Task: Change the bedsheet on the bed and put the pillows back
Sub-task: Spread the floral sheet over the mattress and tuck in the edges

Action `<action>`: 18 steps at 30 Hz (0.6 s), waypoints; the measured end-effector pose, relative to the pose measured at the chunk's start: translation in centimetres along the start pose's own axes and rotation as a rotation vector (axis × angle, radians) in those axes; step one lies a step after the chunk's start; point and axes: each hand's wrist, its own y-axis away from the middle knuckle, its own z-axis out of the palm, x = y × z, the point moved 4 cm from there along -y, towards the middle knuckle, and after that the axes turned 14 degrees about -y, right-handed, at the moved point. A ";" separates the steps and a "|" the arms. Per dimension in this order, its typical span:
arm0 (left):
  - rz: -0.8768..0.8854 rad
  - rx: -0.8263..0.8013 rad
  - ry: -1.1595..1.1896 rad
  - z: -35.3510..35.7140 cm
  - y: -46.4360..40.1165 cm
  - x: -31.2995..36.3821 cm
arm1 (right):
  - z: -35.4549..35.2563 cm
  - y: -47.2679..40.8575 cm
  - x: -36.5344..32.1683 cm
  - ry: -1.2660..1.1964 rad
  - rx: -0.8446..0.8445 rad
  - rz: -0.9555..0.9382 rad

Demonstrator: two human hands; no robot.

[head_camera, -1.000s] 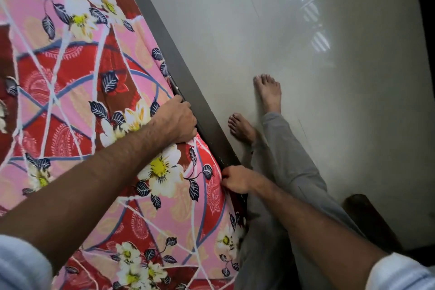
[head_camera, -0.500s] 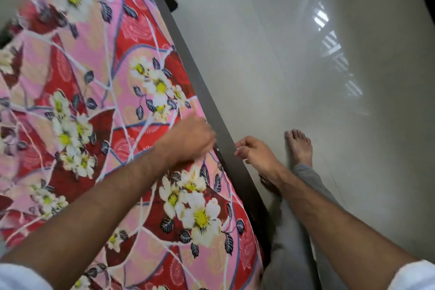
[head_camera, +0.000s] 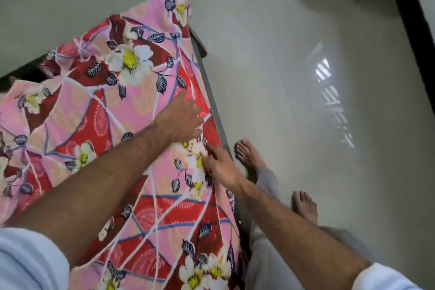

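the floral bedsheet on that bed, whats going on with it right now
A person standing barefoot beside the bed is spreading a pink and red floral bedsheet over it. The left hand lies flat on the sheet near the edge, fingers straight, smoothing it. The right hand touches the sheet at the edge by the dark grey bed frame. The far end of the sheet looks rumpled. No pillows are in view.

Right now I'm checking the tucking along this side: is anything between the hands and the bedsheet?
Nothing visible. The left hand lies flat on the floral bedsheet, and the right hand touches it at the bed's edge.
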 end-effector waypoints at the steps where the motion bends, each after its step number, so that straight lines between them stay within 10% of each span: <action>1: 0.026 -0.004 0.006 0.3 -0.9 -0.3 | 0.3 -1.3 -0.2 0.008 0.043 -0.012; 18: 0.224 0.084 0.091 0.6 -4.5 -2.6 | -0.8 -7.5 -0.3 0.012 0.367 0.319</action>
